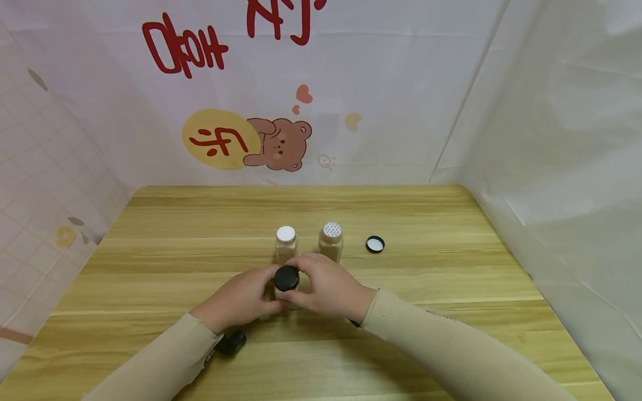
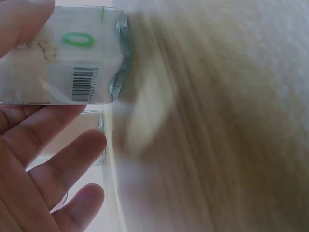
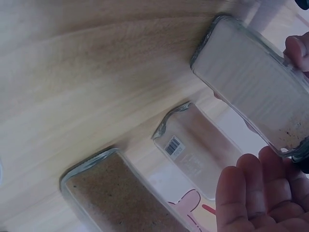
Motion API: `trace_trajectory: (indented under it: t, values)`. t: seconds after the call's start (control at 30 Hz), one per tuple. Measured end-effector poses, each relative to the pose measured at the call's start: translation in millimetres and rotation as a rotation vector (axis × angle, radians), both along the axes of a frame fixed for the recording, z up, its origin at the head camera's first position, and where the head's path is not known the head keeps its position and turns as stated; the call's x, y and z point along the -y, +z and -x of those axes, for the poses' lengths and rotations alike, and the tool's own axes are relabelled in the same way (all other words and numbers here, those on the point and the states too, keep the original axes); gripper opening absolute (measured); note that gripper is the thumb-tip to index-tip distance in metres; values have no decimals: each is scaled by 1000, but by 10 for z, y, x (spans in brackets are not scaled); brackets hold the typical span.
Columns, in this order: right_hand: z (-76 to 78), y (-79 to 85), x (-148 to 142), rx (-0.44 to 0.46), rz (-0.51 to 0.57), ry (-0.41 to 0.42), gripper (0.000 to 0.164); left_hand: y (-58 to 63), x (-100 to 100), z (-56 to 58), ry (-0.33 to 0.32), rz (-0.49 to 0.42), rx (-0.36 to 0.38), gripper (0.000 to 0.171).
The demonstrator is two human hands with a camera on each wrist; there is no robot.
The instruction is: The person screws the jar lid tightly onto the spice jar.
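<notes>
My left hand (image 1: 246, 295) grips a glass jar (image 2: 72, 63) by its body, thumb on one side and fingers on the other. The jar holds pale powder and bears a barcode and a green mark. Its black cap (image 1: 287, 277) is on top, pinched at the edge between the thumb and fingers of my right hand (image 1: 326, 287). Just behind stands a second jar (image 1: 286, 245) of pale contents with a white top. To its right is a third jar (image 1: 331, 239) with a patterned seal over its mouth; brown powder (image 3: 125, 193) shows through its glass.
A loose black lid (image 1: 375, 244) with a white lining lies to the right of the jars on the wooden table (image 1: 426, 334). Near my left wrist is a small black object (image 1: 232, 342). White printed curtains (image 1: 391, 111) hang behind and at both sides.
</notes>
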State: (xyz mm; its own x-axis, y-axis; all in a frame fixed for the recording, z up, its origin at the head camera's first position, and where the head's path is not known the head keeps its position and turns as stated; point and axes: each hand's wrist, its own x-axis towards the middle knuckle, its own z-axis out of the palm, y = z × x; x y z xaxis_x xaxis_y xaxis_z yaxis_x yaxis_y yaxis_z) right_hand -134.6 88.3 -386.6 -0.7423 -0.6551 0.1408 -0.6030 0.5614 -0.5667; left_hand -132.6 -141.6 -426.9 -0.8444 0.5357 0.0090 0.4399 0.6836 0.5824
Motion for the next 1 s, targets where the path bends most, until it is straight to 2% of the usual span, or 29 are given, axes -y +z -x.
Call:
trace_trajectory:
  t: [0.23,0.37,0.77,1.0]
  values:
    - [-22,10,-46,27,-31,-10,50,27,45,-9,-4,21,46,61]
    - [-37,21,-92,47,-43,-35,55,54,96,7,5,62,63,68]
    - [-79,68,-333,23,-38,-71,60,184,280,82,73,216,19,80]
    - [-101,78,-531,-2,-96,-85,59,192,368,147,97,241,10,89]
